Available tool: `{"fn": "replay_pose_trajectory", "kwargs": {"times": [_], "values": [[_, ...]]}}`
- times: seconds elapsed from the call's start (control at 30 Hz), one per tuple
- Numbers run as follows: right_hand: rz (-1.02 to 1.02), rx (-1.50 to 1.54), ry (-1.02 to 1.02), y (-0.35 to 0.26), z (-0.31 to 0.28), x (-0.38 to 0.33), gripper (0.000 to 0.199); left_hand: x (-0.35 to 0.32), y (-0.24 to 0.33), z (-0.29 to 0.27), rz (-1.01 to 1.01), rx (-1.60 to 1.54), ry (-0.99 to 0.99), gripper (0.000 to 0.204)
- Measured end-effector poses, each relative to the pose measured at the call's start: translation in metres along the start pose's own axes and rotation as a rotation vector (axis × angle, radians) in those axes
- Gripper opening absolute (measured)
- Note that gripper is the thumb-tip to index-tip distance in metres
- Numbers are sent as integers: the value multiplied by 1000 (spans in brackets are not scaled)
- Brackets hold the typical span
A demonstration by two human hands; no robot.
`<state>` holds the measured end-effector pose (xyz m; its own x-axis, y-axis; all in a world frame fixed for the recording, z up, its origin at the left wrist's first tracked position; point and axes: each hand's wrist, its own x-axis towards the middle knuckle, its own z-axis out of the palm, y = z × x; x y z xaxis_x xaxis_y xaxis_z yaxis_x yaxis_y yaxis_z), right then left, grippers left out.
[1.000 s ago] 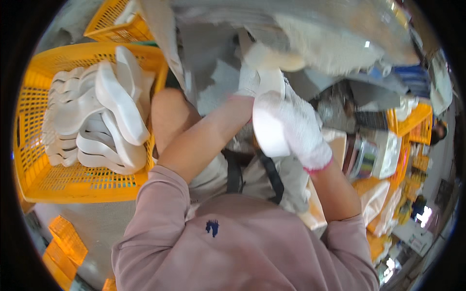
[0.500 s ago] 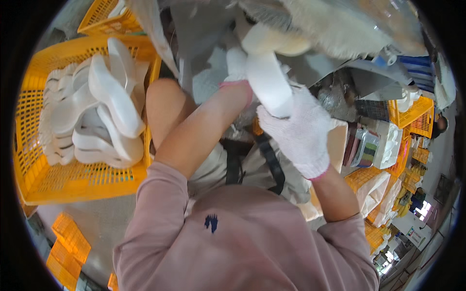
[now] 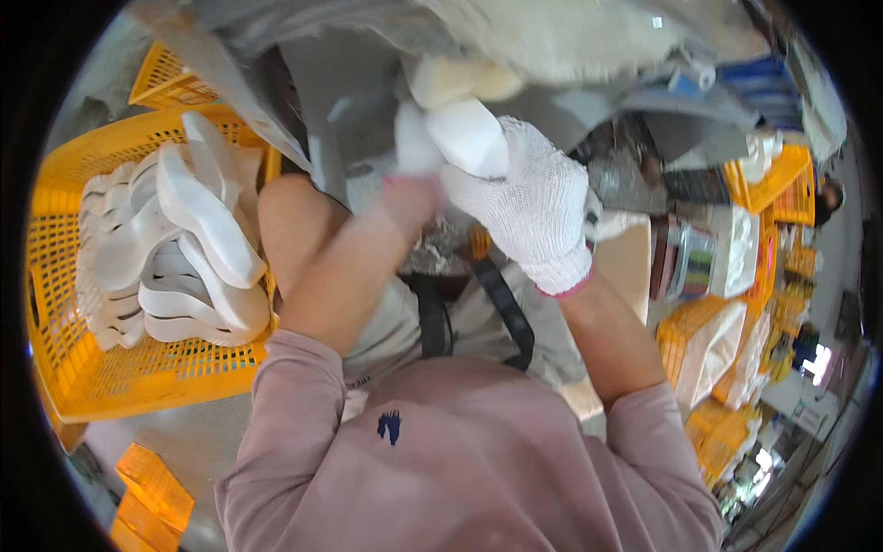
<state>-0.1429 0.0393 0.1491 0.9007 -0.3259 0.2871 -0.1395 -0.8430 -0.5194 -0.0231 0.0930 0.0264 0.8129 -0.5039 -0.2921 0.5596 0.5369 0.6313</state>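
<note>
Yellow crate point(image 3: 101, 368) of white soles point(image 3: 198, 221) sits far left. My left hand point(image 3: 416, 166) is blurred, grip can't tell. Right hand point(image 3: 529, 207), gloved, is clamped around a white sole point(image 3: 467, 133) up centre. Risk: one-hand hold, sole could slip onto my lap.

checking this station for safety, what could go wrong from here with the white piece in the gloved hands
1. The white piece is gripped high up between the right hand and the blurred left hand; the knit gloves may let it slip and drop toward the lap.
2. The hands work close under the machine overhang, so fingers could get pinched or knocked.
3. The white soles are heaped loosely in the yellow crate; one could slide out.
</note>
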Motion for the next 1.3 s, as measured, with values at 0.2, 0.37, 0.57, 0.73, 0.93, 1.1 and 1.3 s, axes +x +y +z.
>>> {"fn": "replay_pose_trajectory", "kwargs": {"times": [0.2,0.37,0.57,0.73,0.93,1.1,1.3], "values": [[-89,48,-220,5,21,25,23,-12,-23,3,-131,-551,186,69],[141,-114,-542,-15,-24,-25,35,-6,-24,-12,-274,-572,61,72],[97,17,-509,-40,-26,38,32,5,-11,0,-100,-377,117,74],[251,-128,-618,-33,-52,-37,42,-33,-8,14,-231,-457,116,76],[1023,1203,20,62,-72,-136,48,-51,-20,13,-187,-330,43,51],[710,836,-235,50,-61,-101,67,-49,20,1,500,1285,-33,39],[567,9,-58,134,-124,-214,76,-154,138,-61,667,1199,243,35]]}}
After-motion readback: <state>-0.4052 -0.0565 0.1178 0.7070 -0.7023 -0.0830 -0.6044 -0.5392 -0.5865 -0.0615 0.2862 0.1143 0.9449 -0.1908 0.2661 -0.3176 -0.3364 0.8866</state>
